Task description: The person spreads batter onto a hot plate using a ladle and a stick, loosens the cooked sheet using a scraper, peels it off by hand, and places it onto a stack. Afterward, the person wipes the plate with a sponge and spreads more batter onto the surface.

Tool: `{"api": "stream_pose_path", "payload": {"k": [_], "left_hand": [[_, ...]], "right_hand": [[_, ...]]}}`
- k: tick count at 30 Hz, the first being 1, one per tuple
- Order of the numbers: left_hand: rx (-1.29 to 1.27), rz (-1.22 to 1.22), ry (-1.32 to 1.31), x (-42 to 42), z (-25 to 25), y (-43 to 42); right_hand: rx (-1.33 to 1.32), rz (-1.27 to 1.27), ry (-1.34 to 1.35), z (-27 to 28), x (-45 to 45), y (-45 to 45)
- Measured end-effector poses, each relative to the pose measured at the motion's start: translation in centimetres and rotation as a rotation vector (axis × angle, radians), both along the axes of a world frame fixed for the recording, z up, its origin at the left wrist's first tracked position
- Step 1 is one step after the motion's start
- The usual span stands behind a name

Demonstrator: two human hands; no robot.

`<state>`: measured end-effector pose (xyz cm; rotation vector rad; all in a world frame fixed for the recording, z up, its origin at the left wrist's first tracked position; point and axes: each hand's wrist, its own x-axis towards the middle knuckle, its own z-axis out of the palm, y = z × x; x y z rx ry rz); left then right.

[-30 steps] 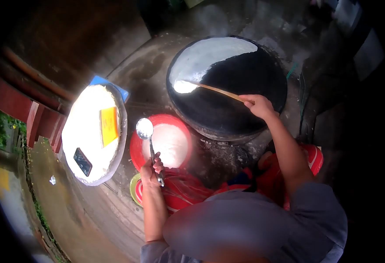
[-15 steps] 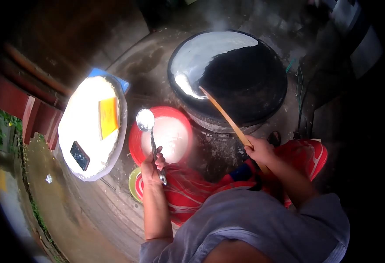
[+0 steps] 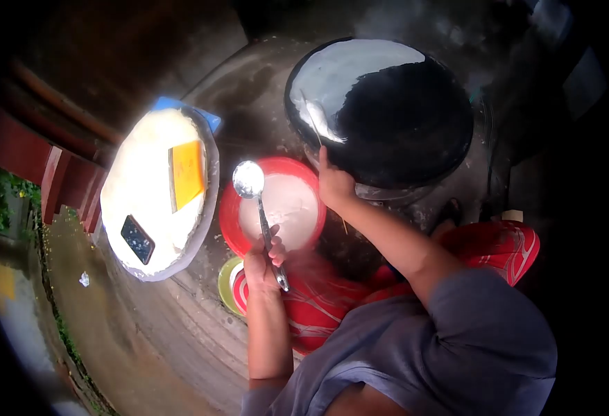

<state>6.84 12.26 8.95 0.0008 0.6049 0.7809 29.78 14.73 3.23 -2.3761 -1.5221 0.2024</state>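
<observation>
My left hand (image 3: 264, 263) is closed around the handle of a metal ladle (image 3: 249, 180), its whitish, wet-looking bowl held over a red basin (image 3: 229, 220) of white batter (image 3: 292, 201). My right hand (image 3: 336, 183) grips a long flat wooden stick (image 3: 313, 119), seen nearly edge-on, at the near left rim of a round black griddle (image 3: 408, 125). The stick's tip touches or hovers over a thick white streak of batter (image 3: 324, 121); I cannot tell which. A thin white layer (image 3: 346, 59) coats the griddle's left and far part, while the rest is bare black.
On the left stands a round white-topped surface (image 3: 134, 166) bearing a yellow rectangular object (image 3: 188, 177) and a phone (image 3: 138, 239). A blue object (image 3: 211, 119) shows behind it. A green bowl (image 3: 227, 295) sits beside my left forearm. Faint steam rises beyond the griddle.
My right hand has moved left and forward, swinging the wooden stick from the near edge of the batter round to its left side. The ladle remains over the basin. The view has shifted slightly.
</observation>
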Motion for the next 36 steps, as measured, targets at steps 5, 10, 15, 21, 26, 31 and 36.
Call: {"api": "stream_pose_path", "payload": {"k": [5, 10, 15, 21, 26, 31, 36], "left_hand": [[0.037, -0.001, 0.051, -0.4, 0.5, -0.3], [-0.007, 0.008, 0.045, -0.1, 1.0, -0.5], [0.048, -0.042, -0.007, -0.9, 0.3, -0.6], [0.031, -0.048, -0.002, -0.4, 0.3, -0.5], [0.045, -0.073, 0.034, -0.8, 0.0, -0.2], [0.041, -0.062, 0.046, -0.3, 0.4, -0.2], [0.063, -0.079, 0.069, -0.8, -0.3, 0.1]], "right_hand": [[-0.1, -0.05, 0.273, 5.4, -1.9, -6.3], [-0.022, -0.127, 0.085, -1.4, -1.6, 0.1], [-0.073, -0.169, 0.299, 4.2, -2.4, -9.5], [-0.124, -0.206, 0.219, 0.9, -1.8, -4.3], [-0.077, -0.216, 0.354, 4.6, -2.2, -13.1], [-0.041, -0.104, 0.21, 0.1, -2.3, -8.8], [0.011, -0.244, 0.307, 2.5, -0.4, -15.8]]}}
